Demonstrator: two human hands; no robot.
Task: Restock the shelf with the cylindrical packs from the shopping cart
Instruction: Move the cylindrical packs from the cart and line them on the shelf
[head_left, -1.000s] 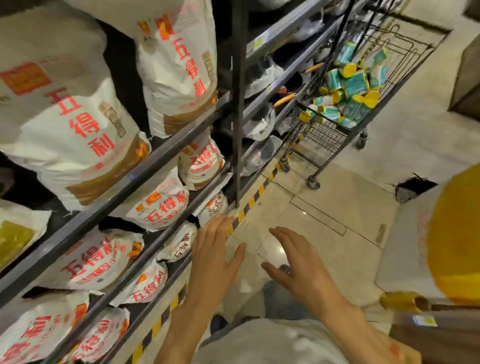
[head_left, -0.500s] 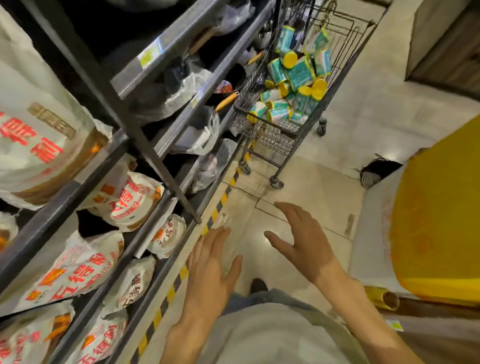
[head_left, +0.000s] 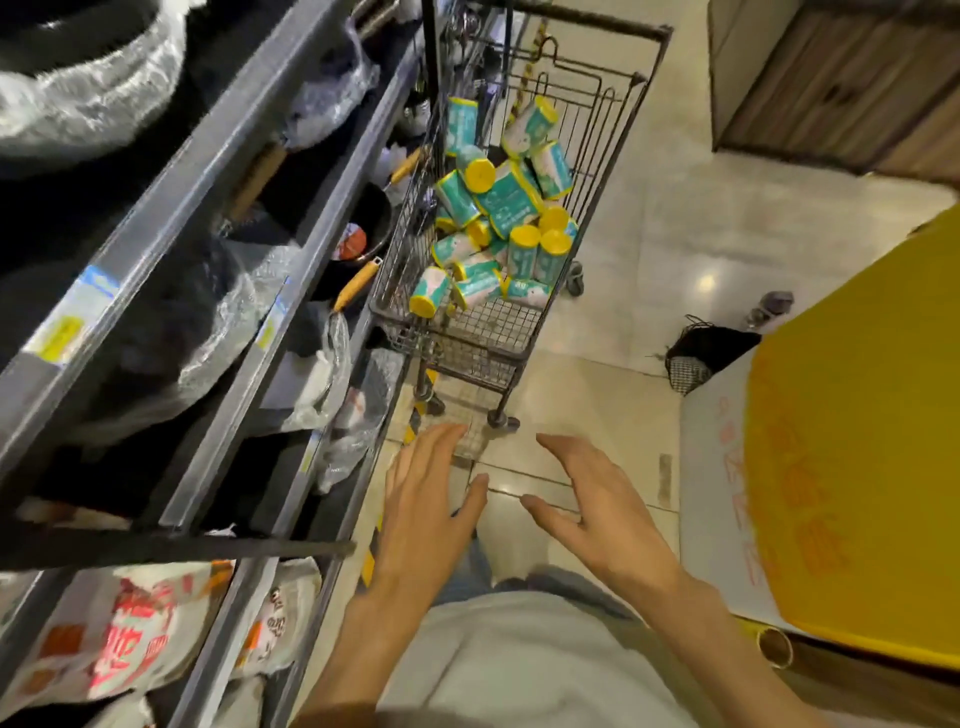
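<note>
Hands (head_left: 423, 512) (head_left: 597, 512) hang empty, fingers spread, lower centre.
Cart (head_left: 647, 88) holds packs (head_left: 511, 200), some half-buried; shelf (head_left: 218, 171) contents blur.

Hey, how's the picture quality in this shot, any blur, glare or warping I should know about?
Head view: wide-angle warping bends the shelf rails and shopping cart; motion blur smears the flour bags lower left; ceiling lights glare off the glossy floor tiles; the cylindrical packs and both hands stay fairly sharp.
</note>
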